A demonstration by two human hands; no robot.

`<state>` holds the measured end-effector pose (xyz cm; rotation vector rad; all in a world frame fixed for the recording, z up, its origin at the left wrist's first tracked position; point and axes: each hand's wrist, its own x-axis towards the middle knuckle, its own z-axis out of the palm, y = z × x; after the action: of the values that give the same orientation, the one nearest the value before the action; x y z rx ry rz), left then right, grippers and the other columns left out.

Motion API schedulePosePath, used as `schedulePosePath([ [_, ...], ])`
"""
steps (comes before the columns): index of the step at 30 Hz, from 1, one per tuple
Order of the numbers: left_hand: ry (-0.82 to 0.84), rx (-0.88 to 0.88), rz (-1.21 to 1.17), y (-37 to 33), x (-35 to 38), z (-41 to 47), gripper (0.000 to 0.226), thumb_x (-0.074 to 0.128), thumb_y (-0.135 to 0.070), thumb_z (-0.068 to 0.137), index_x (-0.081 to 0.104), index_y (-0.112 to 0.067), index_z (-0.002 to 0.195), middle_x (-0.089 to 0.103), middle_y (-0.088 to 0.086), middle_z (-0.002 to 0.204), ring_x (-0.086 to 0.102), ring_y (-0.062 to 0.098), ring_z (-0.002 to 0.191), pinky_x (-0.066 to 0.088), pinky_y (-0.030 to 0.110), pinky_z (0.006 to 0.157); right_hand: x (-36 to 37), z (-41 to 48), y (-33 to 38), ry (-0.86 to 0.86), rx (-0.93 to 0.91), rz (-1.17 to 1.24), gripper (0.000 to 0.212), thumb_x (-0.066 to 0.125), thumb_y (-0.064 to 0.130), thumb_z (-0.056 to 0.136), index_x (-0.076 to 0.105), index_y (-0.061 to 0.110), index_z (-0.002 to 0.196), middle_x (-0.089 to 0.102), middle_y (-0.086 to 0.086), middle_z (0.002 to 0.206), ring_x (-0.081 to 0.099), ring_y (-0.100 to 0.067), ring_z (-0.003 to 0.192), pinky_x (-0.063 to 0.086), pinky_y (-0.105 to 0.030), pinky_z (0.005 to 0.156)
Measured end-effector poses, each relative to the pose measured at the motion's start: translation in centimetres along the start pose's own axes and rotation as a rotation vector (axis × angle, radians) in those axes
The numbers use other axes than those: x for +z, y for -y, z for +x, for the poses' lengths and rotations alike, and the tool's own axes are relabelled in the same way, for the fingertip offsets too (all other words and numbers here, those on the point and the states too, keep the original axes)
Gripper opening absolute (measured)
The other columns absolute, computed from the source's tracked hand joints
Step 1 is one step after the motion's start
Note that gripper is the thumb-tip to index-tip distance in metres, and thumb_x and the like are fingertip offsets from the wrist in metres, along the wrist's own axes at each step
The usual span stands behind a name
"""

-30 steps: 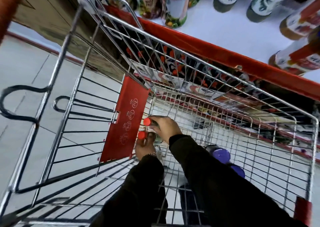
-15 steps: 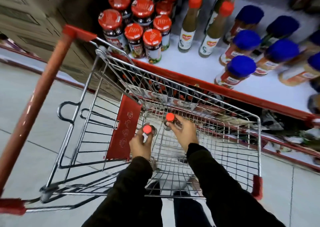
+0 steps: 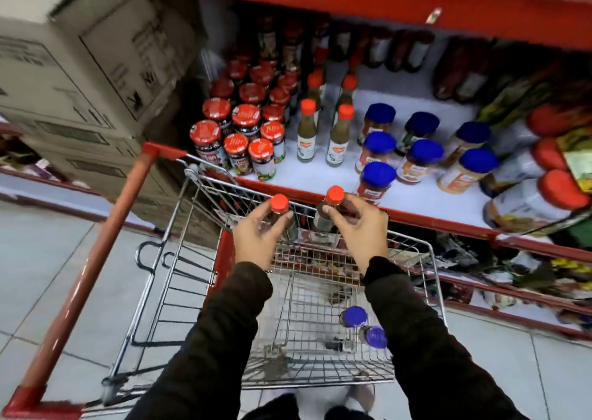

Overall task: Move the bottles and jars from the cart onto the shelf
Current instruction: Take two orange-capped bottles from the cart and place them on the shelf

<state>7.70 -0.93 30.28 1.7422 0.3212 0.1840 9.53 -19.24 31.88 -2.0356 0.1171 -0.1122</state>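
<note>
Taking the wire cart (image 3: 192, 291) as the landmark: to its left stand stacked cardboard boxes (image 3: 80, 77), their printing too blurred to read, with bare floor tiles (image 3: 48, 275) below them. The cart's red push bar (image 3: 93, 259) runs diagonally along its left side, and a red panel (image 3: 224, 253) stands at the near-left wall of the basket.

Above the cart's far rim, the left hand (image 3: 256, 240) is wrapped around a red-capped bottle (image 3: 282, 214), held upright. Just right of it, the right hand (image 3: 358, 227) grips a second red-capped bottle (image 3: 330, 208), also upright. Both bottles are lifted clear of the basket and sit level with the shelf's red front edge (image 3: 416, 218).

Beyond the cart's far rim lies the white shelf (image 3: 320, 179). From left to right it carries a cluster of red-lidded jars (image 3: 237, 144), two rows of red-capped bottles (image 3: 306, 131) with small red logos on pale labels, unreadable, then blue-lidded jars (image 3: 378, 179). An open white strip lies in front of the red-capped bottles, straight ahead of the hands. Further right are larger red-lidded containers (image 3: 538, 202), blurred.

Down in the cart's basket, toward its right wall, two blue-lidded jars (image 3: 354, 317) remain on the wire floor.
</note>
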Motion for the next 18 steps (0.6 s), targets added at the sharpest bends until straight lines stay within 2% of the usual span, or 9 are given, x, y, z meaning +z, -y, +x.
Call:
schedulePosePath([
  [2, -0.016, 0.072, 0.017, -1.9, 0.4, 1.2, 0.041, 0.079, -0.023, 0.081, 0.071, -0.011, 0.119, 0.073, -0.01, 0.11, 0.064, -0.013, 0.099, 0.047, 0.005, 0.093, -0.6, 1.0, 1.2, -0.022, -0.023, 0.033, 0.028, 0.08, 0.03, 0.087, 0.075, 0.017, 0.111, 0.072, 0.012, 0.105, 0.066, 0.0, 0.101, 0.055, -0.027, 0.096],
  [4, -0.025, 0.137, 0.04, -3.5, 1.0, 2.8, 0.038, 0.079, -0.025, 0.081, 0.072, -0.012, 0.116, 0.073, -0.01, 0.107, 0.067, -0.003, 0.103, 0.047, 0.013, 0.098, -1.1, 2.1, 2.2, -0.059, -0.038, 0.059, 0.018, 0.08, 0.026, 0.088, 0.074, 0.019, 0.103, 0.073, 0.008, 0.104, 0.066, -0.003, 0.105, 0.05, -0.012, 0.092],
  [6, -0.003, 0.19, 0.062, -4.9, 1.7, 4.5, 0.033, 0.078, -0.023, 0.082, 0.073, -0.014, 0.113, 0.073, -0.009, 0.102, 0.068, 0.009, 0.107, 0.05, 0.025, 0.101, -1.3, 3.4, 2.9, -0.083, -0.055, 0.094, 0.018, 0.079, 0.019, 0.088, 0.072, 0.02, 0.105, 0.071, 0.007, 0.102, 0.063, 0.007, 0.1, 0.044, 0.003, 0.083],
  [7, 0.015, 0.217, 0.063, -5.5, 2.2, 5.4, 0.031, 0.077, -0.021, 0.083, 0.073, -0.015, 0.112, 0.073, -0.01, 0.101, 0.068, 0.01, 0.106, 0.051, 0.027, 0.1, -1.3, 4.1, 3.1, -0.095, -0.064, 0.095, 0.019, 0.079, 0.016, 0.089, 0.073, 0.017, 0.107, 0.071, 0.007, 0.101, 0.062, 0.012, 0.095, 0.043, 0.005, 0.08],
  [9, 0.043, 0.264, 0.079, -6.2, 3.1, 6.9, 0.031, 0.075, -0.02, 0.084, 0.072, -0.015, 0.114, 0.072, -0.011, 0.102, 0.067, 0.006, 0.104, 0.05, 0.022, 0.1, -1.1, 5.3, 3.1, -0.105, -0.072, 0.063, 0.02, 0.079, 0.017, 0.089, 0.074, 0.013, 0.108, 0.072, 0.005, 0.1, 0.063, 0.008, 0.094, 0.047, -0.002, 0.087],
  [11, 0.068, 0.284, 0.12, -6.3, 3.8, 8.2, 0.031, 0.074, -0.018, 0.085, 0.072, -0.013, 0.115, 0.071, -0.012, 0.102, 0.065, -0.002, 0.099, 0.046, 0.009, 0.095, -0.6, 6.4, 2.8, -0.099, -0.071, 0.015, 0.022, 0.079, 0.021, 0.089, 0.074, 0.013, 0.109, 0.075, 0.003, 0.103, 0.066, -0.007, 0.102, 0.051, -0.021, 0.098],
  [12, 0.078, 0.281, 0.135, -6.1, 4.1, 8.8, 0.03, 0.074, -0.018, 0.085, 0.071, -0.013, 0.115, 0.071, -0.012, 0.102, 0.064, -0.002, 0.099, 0.046, 0.009, 0.095, -0.4, 6.9, 2.7, -0.096, -0.064, -0.008, 0.023, 0.079, 0.022, 0.089, 0.074, 0.013, 0.11, 0.076, 0.001, 0.106, 0.067, -0.012, 0.105, 0.052, -0.028, 0.101],
  [15, 0.107, 0.239, 0.141, -5.1, 4.8, 10.2, 0.033, 0.074, -0.018, 0.084, 0.071, -0.013, 0.117, 0.074, -0.005, 0.108, 0.068, 0.011, 0.108, 0.05, 0.03, 0.103, 0.0, 7.7, 2.4, -0.082, -0.039, -0.046, 0.026, 0.079, 0.022, 0.088, 0.074, 0.013, 0.112, 0.078, -0.003, 0.111, 0.07, -0.016, 0.107, 0.053, -0.035, 0.104],
  [18, 0.115, 0.197, 0.166, -4.2, 5.2, 10.6, 0.035, 0.075, -0.016, 0.084, 0.07, -0.012, 0.119, 0.074, 0.001, 0.115, 0.067, 0.015, 0.112, 0.049, 0.034, 0.106, 0.3, 8.0, 2.1, -0.078, -0.035, -0.086, 0.026, 0.079, 0.022, 0.088, 0.074, 0.013, 0.112, 0.079, -0.004, 0.11, 0.07, -0.017, 0.106, 0.053, -0.036, 0.103],
])
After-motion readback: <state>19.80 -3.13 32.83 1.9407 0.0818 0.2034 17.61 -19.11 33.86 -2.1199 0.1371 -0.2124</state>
